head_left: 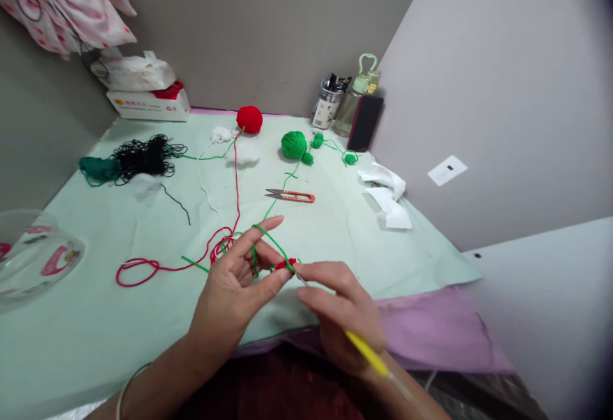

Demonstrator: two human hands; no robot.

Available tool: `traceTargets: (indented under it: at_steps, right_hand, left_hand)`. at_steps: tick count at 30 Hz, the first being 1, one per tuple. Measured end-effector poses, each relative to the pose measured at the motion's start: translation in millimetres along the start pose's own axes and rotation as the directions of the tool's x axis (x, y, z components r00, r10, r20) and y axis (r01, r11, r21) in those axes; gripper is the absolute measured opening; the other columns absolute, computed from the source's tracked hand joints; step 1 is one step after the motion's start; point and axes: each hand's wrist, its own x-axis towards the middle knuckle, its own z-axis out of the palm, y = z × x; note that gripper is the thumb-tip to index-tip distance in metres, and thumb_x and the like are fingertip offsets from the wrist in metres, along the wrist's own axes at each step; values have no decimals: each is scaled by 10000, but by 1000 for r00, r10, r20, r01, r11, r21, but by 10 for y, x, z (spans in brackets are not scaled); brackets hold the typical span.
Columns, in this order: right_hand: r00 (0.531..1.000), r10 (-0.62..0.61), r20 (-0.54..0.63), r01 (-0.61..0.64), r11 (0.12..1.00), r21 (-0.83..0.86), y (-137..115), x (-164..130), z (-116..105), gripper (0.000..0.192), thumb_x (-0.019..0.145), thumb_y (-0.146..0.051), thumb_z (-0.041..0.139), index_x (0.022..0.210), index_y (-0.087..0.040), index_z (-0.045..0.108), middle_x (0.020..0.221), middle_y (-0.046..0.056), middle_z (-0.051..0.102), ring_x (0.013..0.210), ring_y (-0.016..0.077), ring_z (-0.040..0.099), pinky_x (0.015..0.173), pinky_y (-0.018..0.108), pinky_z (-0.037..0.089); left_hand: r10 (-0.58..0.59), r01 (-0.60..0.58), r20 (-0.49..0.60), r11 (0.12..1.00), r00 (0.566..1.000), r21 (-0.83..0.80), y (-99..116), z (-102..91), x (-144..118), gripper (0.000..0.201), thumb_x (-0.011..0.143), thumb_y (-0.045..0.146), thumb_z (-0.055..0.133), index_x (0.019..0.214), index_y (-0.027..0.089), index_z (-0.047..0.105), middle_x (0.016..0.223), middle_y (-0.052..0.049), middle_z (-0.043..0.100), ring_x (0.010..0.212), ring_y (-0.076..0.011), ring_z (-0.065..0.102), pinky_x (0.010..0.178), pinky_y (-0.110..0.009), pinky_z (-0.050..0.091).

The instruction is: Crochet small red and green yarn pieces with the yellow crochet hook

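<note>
Crocheting a small red piece with green yarn

My left hand (234, 283) pinches the red piece (286, 265) just below the orange snips (291, 196), green yarn (268, 238) over its forefinger; my right hand (342, 311) grips the yellow hook (366, 353) closed

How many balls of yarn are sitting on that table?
2 clear balls: a red ball at the back by the wall, and a green ball right of it. The teal bundle and black tangle at left are loose heaps.
</note>
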Motion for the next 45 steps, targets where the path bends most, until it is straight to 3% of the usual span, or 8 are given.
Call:
traceTargets:
  at_steps: [5, 11, 17, 24, 32, 38, 42, 45]
  right_hand:
    - [968, 249, -32, -219, 901, 373, 6, 118, 43, 229, 1059, -155, 557, 1120, -239, 761, 1094, 78, 780, 948, 171, 735, 778, 305, 642]
    - [933, 359, -21, -269, 737, 620, 159, 109, 78, 190, 1064, -292, 579, 1011, -226, 749, 962, 67, 773, 687, 149, 684, 611, 293, 616]
    - [999, 34, 0, -34, 999, 9, 67, 37, 25, 267, 1029, -130, 593, 1211, -250, 748, 1129, 96, 787, 997, 205, 757, 816, 332, 663]
    - [976, -216, -7, 201, 921, -334, 0, -14, 38, 375, 914, -22, 718, 1236, -210, 754, 1116, 84, 768, 1052, 207, 735, 879, 306, 675]
    - [997, -61, -51, 66, 993, 95, 72, 26, 17, 378, 1076, -146, 510, 1392, -264, 681, 1197, 79, 771, 1052, 187, 768, 812, 316, 683]
    - [992, 107, -64, -83, 949, 303, 65, 118, 23, 262, 1060, -209, 581, 1231, -287, 763, 1094, 73, 810, 983, 205, 774, 807, 372, 680]
    - [964, 259, -54, -205, 860, 467, 118, 137, 68, 188, 1051, -241, 603, 1096, -270, 784, 1030, 69, 803, 1031, 235, 772, 923, 457, 662]
    - [930, 367, -36, -256, 713, 653, 193, 132, 110, 127, 1033, -279, 643, 1037, -257, 769, 981, 54, 782, 964, 217, 790, 865, 411, 678]
  left_hand:
    - [20, -15, -52, 996, 998, 87, -59, -6, -26, 467, 827, 210, 822, 1276, 248, 703, 807, 42, 626, 806, -150, 617, 870, -279, 533]
    - [-21, 20, 49, 999, 999, 35, -79, -39, -28, 543, 825, 238, 840, 1347, 272, 693, 800, 40, 646, 810, -162, 639, 853, -286, 534]
    - [-52, 52, -8, 998, 999, 40, -71, -14, 3, 527, 826, 227, 827, 1339, 262, 710, 801, 41, 646, 789, -153, 633, 828, -278, 532]
    - [-200, 243, 174, 931, 964, -274, -25, -8, -3, 750, 792, 186, 875, 1481, 294, 599, 797, 57, 637, 735, -108, 592, 696, -202, 493]
    - [-372, 463, 312, 831, 875, -308, 93, -69, 60, 858, 694, 257, 948, 1477, 297, 600, 765, 63, 585, 567, -60, 344, 489, -196, 220]
    - [-373, 452, 291, 846, 881, -284, 78, -60, 83, 837, 715, 243, 933, 1479, 272, 592, 725, 72, 583, 594, -70, 419, 563, -189, 325]
    - [-310, 376, 255, 884, 916, -277, 27, -48, 78, 820, 748, 223, 919, 1491, 280, 575, 806, 50, 632, 733, -108, 554, 727, -212, 452]
    - [-257, 309, 275, 937, 926, -164, 26, -106, 76, 757, 784, 242, 895, 1476, 332, 602, 880, 36, 648, 647, -93, 476, 632, -209, 419]
